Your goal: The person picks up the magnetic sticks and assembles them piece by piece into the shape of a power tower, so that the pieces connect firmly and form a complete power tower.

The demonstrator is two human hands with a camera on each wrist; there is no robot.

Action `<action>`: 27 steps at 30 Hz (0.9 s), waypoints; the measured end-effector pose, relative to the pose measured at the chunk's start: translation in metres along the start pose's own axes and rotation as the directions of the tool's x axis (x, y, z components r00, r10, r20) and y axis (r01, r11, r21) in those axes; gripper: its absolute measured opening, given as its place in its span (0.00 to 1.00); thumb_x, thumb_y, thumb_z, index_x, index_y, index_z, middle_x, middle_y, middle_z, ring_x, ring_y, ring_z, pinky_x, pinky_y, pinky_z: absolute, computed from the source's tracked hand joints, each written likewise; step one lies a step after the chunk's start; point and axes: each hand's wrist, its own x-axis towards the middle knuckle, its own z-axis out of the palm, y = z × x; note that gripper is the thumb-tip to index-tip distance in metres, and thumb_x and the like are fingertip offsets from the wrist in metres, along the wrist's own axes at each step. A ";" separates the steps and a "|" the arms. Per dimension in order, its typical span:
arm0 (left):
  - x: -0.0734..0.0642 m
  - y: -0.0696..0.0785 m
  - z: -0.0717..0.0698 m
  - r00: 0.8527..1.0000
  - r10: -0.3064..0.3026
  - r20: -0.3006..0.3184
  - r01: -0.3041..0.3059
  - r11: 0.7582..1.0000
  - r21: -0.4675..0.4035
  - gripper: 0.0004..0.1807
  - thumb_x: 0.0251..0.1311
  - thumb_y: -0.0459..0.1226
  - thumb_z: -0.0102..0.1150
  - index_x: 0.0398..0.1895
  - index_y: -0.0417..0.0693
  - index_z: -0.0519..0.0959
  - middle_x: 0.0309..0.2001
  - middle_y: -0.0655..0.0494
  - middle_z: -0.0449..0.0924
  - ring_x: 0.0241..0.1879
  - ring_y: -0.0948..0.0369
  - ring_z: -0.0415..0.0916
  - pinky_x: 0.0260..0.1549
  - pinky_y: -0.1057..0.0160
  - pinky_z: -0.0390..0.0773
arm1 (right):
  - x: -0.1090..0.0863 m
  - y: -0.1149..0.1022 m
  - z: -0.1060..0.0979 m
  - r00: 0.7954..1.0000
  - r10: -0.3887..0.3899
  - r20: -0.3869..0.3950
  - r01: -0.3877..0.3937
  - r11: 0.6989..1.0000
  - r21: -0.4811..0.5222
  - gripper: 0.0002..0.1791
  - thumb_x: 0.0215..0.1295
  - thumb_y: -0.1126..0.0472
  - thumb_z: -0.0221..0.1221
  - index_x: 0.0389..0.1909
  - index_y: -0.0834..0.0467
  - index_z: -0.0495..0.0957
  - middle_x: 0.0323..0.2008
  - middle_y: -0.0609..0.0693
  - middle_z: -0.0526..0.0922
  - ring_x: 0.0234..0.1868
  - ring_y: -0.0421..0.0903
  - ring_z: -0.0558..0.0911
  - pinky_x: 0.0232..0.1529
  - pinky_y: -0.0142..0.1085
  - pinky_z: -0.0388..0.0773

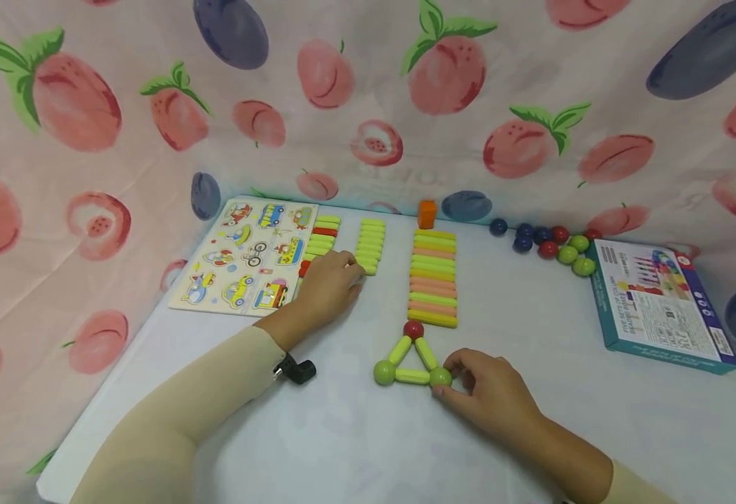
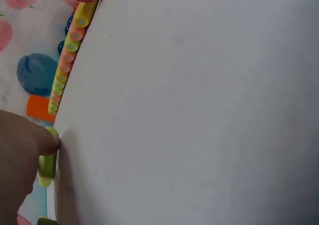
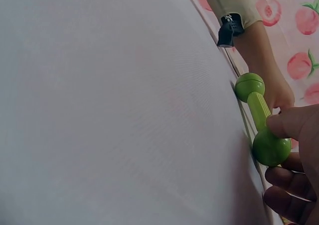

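Observation:
My left hand (image 1: pixel 330 285) reaches to the near end of a row of short light-green sticks (image 1: pixel 370 241). In the left wrist view its thumb is right on one green stick (image 2: pixel 47 168), with the other fingers mostly hidden. A triangle of three light-green rods (image 1: pixel 412 376) lies on the table, with a red ball (image 1: pixel 413 330) at its far corner and green balls at the other two. Between thumb and fingers, my right hand (image 1: pixel 494 392) pinches the right green ball (image 3: pixel 271 148). The left green ball (image 3: pixel 249 87) is joined to it by a rod.
Beyond the triangle runs a column of longer yellow, green and pink sticks (image 1: pixel 433 280), an orange block (image 1: pixel 427 214) behind it. A picture puzzle board (image 1: pixel 217 269) lies left, beside more green and red sticks (image 1: pixel 322 238). Loose balls (image 1: pixel 548 250) and a box (image 1: pixel 657 301) are right.

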 end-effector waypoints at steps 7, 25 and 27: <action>0.005 0.008 -0.004 0.998 -0.025 0.060 0.020 0.996 0.085 0.15 0.73 0.43 0.66 0.59 0.52 0.84 0.51 0.54 0.80 0.49 0.53 0.74 0.48 0.55 0.73 | -0.002 0.000 0.000 1.000 0.000 -0.003 0.000 1.000 -0.009 0.18 0.56 0.48 0.80 0.44 0.47 0.86 0.29 0.34 0.80 0.31 0.38 0.74 0.36 0.37 0.73; -0.013 0.069 -0.016 0.959 0.193 0.208 0.027 0.668 -0.744 0.10 0.76 0.37 0.63 0.57 0.55 0.81 0.44 0.66 0.83 0.49 0.67 0.77 0.57 0.58 0.76 | -0.001 0.004 0.001 0.997 -0.071 -0.022 0.070 0.997 -0.016 0.17 0.57 0.48 0.80 0.43 0.45 0.86 0.30 0.31 0.80 0.31 0.33 0.74 0.40 0.39 0.72; -0.015 0.069 -0.015 0.958 0.200 0.204 0.020 0.666 -0.745 0.10 0.77 0.37 0.63 0.56 0.55 0.81 0.45 0.66 0.84 0.51 0.67 0.78 0.60 0.56 0.76 | -0.002 0.005 0.001 0.997 -0.072 -0.018 0.072 0.997 -0.014 0.17 0.57 0.48 0.80 0.44 0.45 0.86 0.31 0.30 0.81 0.32 0.33 0.75 0.41 0.40 0.73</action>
